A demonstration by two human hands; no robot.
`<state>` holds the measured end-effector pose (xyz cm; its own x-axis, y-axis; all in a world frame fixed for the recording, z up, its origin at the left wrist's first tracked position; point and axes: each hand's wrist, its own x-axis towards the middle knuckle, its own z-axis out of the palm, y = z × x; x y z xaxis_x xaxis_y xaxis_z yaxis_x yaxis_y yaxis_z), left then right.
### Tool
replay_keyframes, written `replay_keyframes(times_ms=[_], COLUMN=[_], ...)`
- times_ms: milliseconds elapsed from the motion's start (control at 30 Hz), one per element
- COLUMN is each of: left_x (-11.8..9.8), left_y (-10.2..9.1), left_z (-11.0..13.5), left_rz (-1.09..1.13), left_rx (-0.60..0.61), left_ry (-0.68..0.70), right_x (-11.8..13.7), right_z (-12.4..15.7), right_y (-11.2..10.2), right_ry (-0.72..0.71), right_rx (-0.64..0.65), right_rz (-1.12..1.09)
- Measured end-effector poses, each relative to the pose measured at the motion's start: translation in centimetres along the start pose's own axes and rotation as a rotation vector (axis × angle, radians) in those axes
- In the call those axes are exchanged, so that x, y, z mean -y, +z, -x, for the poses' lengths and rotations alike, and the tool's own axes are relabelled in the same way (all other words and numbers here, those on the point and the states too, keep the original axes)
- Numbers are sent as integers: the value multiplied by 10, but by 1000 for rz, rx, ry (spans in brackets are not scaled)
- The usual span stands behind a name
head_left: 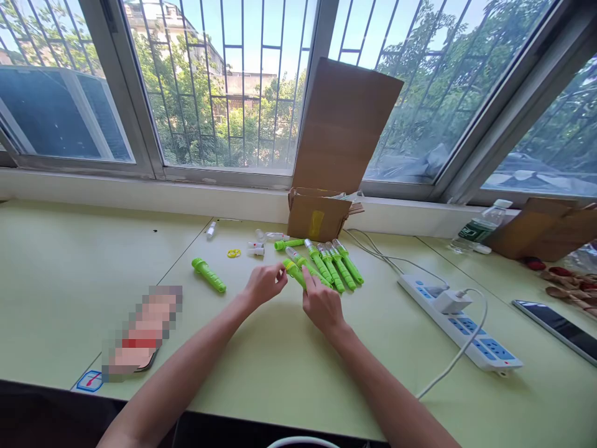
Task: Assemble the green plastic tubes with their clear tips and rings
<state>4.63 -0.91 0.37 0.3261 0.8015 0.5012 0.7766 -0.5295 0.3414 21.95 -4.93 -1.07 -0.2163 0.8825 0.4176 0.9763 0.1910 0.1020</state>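
Note:
My right hand (324, 305) grips a ribbed green plastic handle (293, 271), its threaded end tilted up to the left. At that threaded end, the fingers of my left hand (265, 286) are pinched together; whether a small part sits between them is hidden. Right beside my hands lie several green light sticks (340, 269) with clear caps, in a slanting row. Behind them is another green piece (289, 244) on its side. A loose green handle (208, 275) rests left of my left hand. White-and-clear small parts (256, 250) and a yellow ring (234, 253) are just beyond it.
An open cardboard box (310, 218) stands against the window sill. To the right are a white power strip (459, 323) with plugged-in cables, a water bottle (480, 227) and a phone (559, 330). A blurred-out phone-like object (144, 330) lies at left on the green table (261, 373).

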Motion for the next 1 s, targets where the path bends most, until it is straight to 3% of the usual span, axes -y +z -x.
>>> replay_keyframes(times_ms=[733, 1000], left_x=[9, 6], left_y=[5, 5], left_z=[-2, -2], left_rz=[265, 189], left_rx=[-40, -80], left_ry=[-44, -54], right_x=[-12, -9], right_z=[-2, -1], right_y=[6, 7], right_ry=[-121, -140], right_rx=[-196, -172], right_rz=[-13, -34])
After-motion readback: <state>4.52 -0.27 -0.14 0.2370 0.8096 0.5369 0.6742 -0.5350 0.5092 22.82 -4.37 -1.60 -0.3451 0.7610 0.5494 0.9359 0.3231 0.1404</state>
